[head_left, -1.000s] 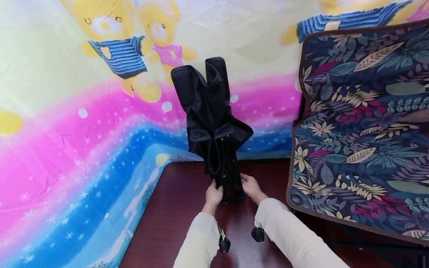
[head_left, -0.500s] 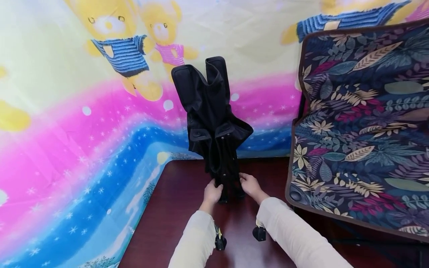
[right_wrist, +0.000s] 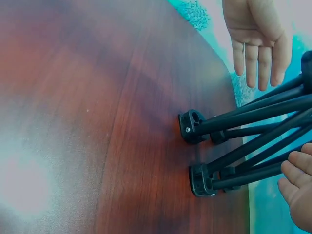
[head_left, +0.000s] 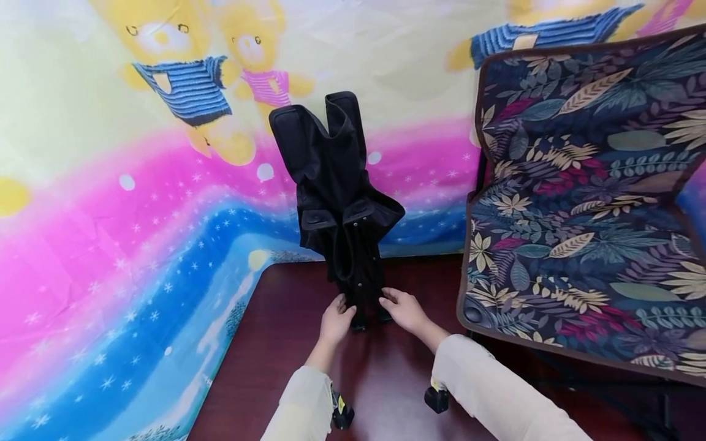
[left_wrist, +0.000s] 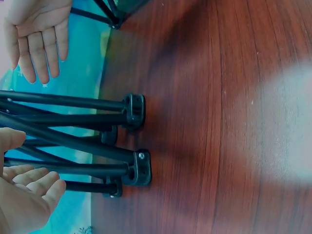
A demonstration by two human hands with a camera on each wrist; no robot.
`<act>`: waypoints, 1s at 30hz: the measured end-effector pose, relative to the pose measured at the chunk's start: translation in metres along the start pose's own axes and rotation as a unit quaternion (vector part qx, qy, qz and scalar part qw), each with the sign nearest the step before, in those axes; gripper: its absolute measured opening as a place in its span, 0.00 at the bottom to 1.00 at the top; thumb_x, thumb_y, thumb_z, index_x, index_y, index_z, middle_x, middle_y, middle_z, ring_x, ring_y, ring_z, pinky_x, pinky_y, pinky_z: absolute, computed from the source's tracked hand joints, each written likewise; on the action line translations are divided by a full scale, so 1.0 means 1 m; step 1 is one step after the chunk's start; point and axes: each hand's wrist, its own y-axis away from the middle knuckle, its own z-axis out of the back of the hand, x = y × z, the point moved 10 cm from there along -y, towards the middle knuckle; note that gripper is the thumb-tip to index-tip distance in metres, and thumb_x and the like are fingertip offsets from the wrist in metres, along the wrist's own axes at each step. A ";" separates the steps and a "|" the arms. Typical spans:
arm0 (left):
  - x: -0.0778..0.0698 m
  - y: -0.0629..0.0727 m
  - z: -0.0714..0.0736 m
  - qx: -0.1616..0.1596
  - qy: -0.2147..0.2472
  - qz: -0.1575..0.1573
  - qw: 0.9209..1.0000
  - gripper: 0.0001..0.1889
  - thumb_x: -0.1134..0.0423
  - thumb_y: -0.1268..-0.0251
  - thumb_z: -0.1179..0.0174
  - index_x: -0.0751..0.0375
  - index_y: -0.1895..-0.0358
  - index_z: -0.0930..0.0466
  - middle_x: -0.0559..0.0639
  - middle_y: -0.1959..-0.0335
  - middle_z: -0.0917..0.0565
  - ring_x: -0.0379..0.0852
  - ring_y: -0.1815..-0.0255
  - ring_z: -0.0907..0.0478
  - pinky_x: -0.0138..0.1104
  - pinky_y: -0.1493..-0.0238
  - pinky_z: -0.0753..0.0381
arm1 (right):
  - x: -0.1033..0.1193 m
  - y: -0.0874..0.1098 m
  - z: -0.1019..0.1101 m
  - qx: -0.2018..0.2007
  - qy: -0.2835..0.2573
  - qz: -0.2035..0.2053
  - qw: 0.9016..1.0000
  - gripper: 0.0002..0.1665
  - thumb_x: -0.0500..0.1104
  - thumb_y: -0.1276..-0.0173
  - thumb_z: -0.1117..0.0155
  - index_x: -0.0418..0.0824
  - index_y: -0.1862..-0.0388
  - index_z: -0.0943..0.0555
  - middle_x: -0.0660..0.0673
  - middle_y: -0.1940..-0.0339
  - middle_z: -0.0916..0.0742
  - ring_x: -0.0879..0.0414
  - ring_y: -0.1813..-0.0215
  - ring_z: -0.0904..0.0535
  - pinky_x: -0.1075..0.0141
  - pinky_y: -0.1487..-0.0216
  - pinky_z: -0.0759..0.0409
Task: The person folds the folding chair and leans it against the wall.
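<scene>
A folded black camping chair (head_left: 333,165) stands upright on the dark red wooden table (head_left: 276,343), its fabric seat bunched at the top. Low at its left side is my left hand (head_left: 335,321), fingers loosely extended beside the legs. My right hand (head_left: 408,312) is at the other side, fingers also relaxed and holding nothing. In the left wrist view the chair's black tube legs (left_wrist: 73,141) end in plastic feet (left_wrist: 137,168) on the tabletop, with a gap to the right hand (left_wrist: 41,39). The right wrist view shows the left hand (right_wrist: 258,44) apart from the legs.
At the right stands another chair (head_left: 579,202) with dark leaf-patterned fabric and brown edging. A printed teddy-bear cloth (head_left: 165,233) hangs behind and to the left of the table. Small black devices (head_left: 343,416) are strapped at both wrists.
Both hands have let go of the chair's legs and drawn slightly outward, fingers loosening. The folded chair stays standing. The head view has turned a little to the right.
</scene>
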 end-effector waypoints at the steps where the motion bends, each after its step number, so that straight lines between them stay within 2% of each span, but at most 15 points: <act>1: -0.009 0.006 0.002 0.005 0.008 0.001 1.000 0.27 0.63 0.42 0.48 0.76 0.42 0.40 0.68 0.45 0.34 0.60 0.46 0.35 0.44 0.49 0.32 | 0.001 0.003 0.001 0.001 -0.003 0.001 1.000 0.25 0.43 0.35 0.50 0.30 0.43 0.33 0.35 0.48 0.25 0.46 0.47 0.30 0.54 0.50 0.31; 3: -0.019 0.014 0.004 0.012 0.011 0.002 1.000 0.26 0.63 0.41 0.48 0.77 0.43 0.40 0.68 0.45 0.33 0.60 0.46 0.35 0.44 0.49 0.32 | 0.002 0.007 0.003 0.003 -0.006 0.000 1.000 0.25 0.44 0.35 0.50 0.31 0.43 0.33 0.36 0.47 0.25 0.47 0.46 0.30 0.55 0.49 0.31; 9: -0.030 0.023 0.007 0.024 0.054 0.002 0.998 0.27 0.61 0.42 0.48 0.73 0.42 0.39 0.65 0.44 0.34 0.57 0.43 0.37 0.44 0.47 0.35 | 0.011 0.019 0.016 -0.013 -0.033 0.004 0.999 0.26 0.48 0.35 0.50 0.34 0.42 0.32 0.38 0.47 0.25 0.48 0.46 0.30 0.55 0.48 0.33; 15: -0.043 0.030 0.014 0.024 0.092 -0.008 0.995 0.25 0.63 0.41 0.48 0.71 0.41 0.40 0.65 0.42 0.36 0.57 0.41 0.41 0.45 0.42 0.41 | 0.027 0.028 0.023 -0.014 -0.058 0.014 0.998 0.29 0.54 0.36 0.52 0.38 0.42 0.32 0.41 0.46 0.25 0.50 0.44 0.31 0.55 0.46 0.34; 22: -0.061 0.037 0.020 0.029 0.089 -0.026 0.995 0.27 0.60 0.41 0.47 0.68 0.40 0.38 0.61 0.41 0.35 0.53 0.40 0.41 0.43 0.41 0.42 | 0.042 0.036 0.030 -0.019 -0.075 0.016 0.997 0.29 0.54 0.36 0.52 0.39 0.41 0.32 0.43 0.46 0.25 0.51 0.45 0.31 0.53 0.46 0.34; 30: -0.083 0.043 0.022 0.026 0.089 -0.062 0.994 0.24 0.62 0.41 0.47 0.68 0.42 0.36 0.61 0.43 0.33 0.53 0.41 0.40 0.45 0.41 0.43 | 0.056 0.046 0.037 -0.022 -0.089 0.024 0.996 0.28 0.53 0.36 0.51 0.38 0.42 0.32 0.42 0.47 0.25 0.51 0.45 0.31 0.54 0.46 0.34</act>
